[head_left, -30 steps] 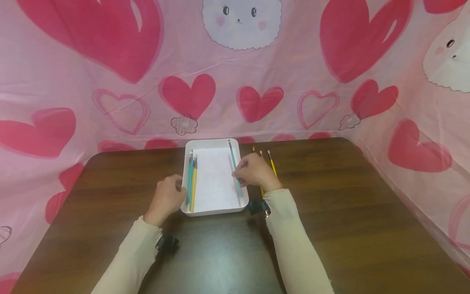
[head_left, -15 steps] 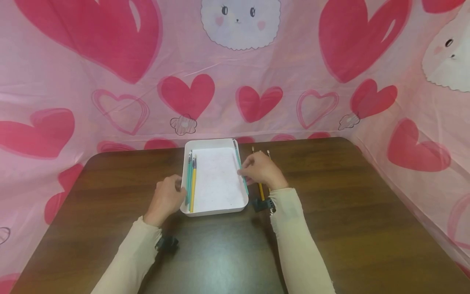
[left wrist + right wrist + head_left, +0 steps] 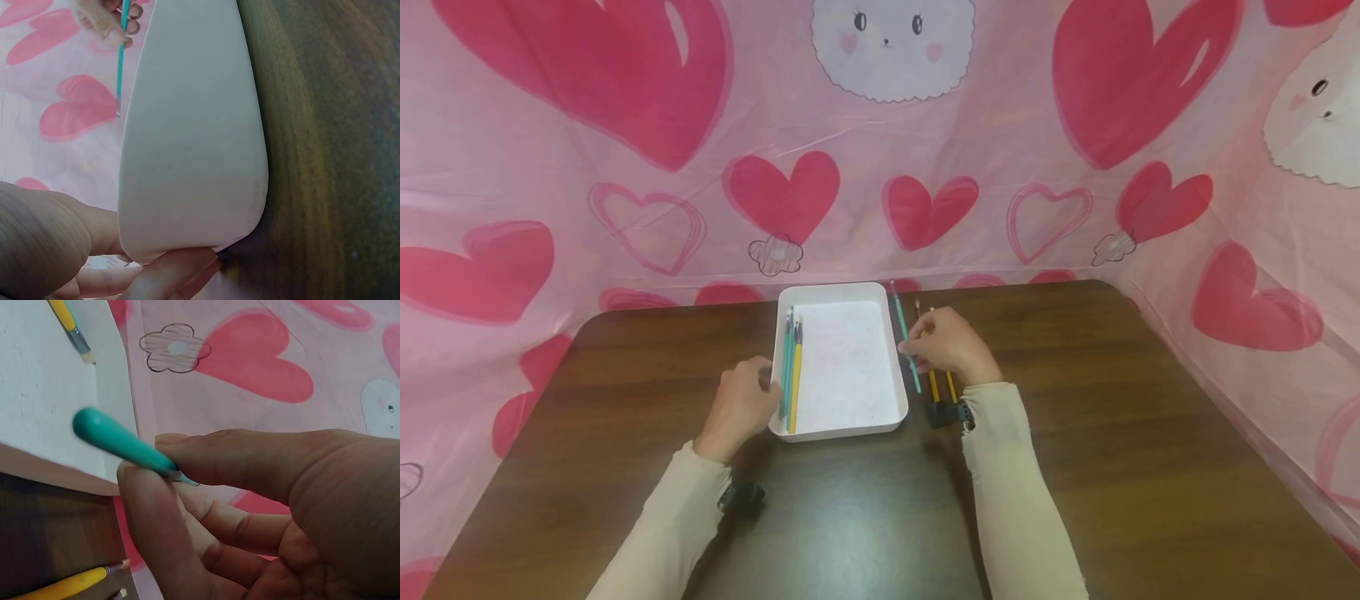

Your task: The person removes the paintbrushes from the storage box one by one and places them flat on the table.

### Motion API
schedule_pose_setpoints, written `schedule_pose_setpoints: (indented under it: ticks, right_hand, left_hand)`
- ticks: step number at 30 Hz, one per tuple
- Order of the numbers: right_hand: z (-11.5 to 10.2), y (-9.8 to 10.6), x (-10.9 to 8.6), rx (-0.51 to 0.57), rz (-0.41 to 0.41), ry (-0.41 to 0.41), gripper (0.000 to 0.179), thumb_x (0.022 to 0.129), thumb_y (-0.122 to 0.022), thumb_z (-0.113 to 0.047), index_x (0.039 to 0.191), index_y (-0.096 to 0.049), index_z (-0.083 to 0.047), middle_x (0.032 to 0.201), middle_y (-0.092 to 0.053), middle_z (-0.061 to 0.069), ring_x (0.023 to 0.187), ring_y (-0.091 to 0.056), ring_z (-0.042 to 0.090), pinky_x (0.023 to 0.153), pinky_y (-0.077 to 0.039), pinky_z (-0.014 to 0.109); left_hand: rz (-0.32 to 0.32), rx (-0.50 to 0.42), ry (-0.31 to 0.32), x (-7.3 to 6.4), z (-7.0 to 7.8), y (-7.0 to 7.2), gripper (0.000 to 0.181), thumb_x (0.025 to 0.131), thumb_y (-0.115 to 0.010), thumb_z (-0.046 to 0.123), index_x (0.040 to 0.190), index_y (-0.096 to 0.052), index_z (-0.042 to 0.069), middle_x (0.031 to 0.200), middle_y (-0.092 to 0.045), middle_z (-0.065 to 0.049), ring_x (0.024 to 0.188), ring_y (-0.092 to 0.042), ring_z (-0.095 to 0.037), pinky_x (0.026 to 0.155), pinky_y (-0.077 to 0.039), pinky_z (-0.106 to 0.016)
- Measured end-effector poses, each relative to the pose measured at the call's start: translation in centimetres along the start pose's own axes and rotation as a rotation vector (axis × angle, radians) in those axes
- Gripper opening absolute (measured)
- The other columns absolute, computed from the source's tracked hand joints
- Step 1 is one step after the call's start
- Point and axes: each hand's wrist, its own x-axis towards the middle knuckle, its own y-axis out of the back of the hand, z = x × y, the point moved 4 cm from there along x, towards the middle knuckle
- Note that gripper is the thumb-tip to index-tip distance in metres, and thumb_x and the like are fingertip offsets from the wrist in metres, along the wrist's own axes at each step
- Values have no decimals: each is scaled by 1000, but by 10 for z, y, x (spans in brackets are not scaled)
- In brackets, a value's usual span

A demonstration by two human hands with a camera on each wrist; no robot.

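Carrying a slim teal brush with a rounded handle end point(image 3: 900, 318), the right hand point(image 3: 951, 346) has moved off the shallow white rectangular tray point(image 3: 850, 367): a second ago the brush hung over the tray's inner right side, half a second ago it crossed the right wall, and now it is wholly outside. As I judge it, the tray is left with only its group along the left wall, slender teal brushes point(image 3: 786, 367) and one yellow-handled brush point(image 3: 796, 379), while the carried brush is out but not released.

The right hand's thumb and forefinger pinch the teal handle with hardly a gap, the other fingers loosely bent below. The brush slants between the tray's right wall and the yellow-handled paintbrushes point(image 3: 934, 387) on the dark brown wood-grained bench point(image 3: 1112, 417), tip close to the bench's far edge, butt towards the near edge. Whether it touches the bench I cannot tell. The left hand point(image 3: 741, 404), in the same place throughout, grips the tray's left wall by the near corner.
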Motion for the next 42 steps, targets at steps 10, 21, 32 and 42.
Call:
schedule_pose_setpoints:
  ticks: [10,21,32,42]
  right_hand:
    - [8,11,1,13,7,16,23,92,-75,-20,105,-68,-2,106,-67,17,78,-73,24,83,-64,40]
    - [20,24,1,42,11,-35,26,94,-73,-20,110,-66,-1,107,-66,17,87,-70,27,91,-62,44]
    - [32,34,1,20,36,-45,25,94,-73,-20,111,-68,-2,105,-67,16,87,-69,28,87,-63,39]
    - [44,43,2,57,59,-50,29,95,-71,-19,114,-67,2,109,-68,17,95,-69,31,93,-61,46]
  left_hand:
    - [-1,4,2,1,0,-1,46,99,-59,15,142,-53,-1,132,-63,-24,111,-65,-39,98,-57,-57]
    - [12,5,-1,0,0,0,46,98,-60,14,141,-53,-1,132,-63,-24,110,-66,-38,96,-58,-56]
    - [7,2,-3,1,-1,-1,46,98,-60,14,141,-53,-1,132,-63,-25,110,-65,-39,97,-57,-57]
    - [1,-1,3,1,-1,-1,47,99,-59,15,143,-51,-1,132,-62,-25,111,-65,-39,98,-56,-58]
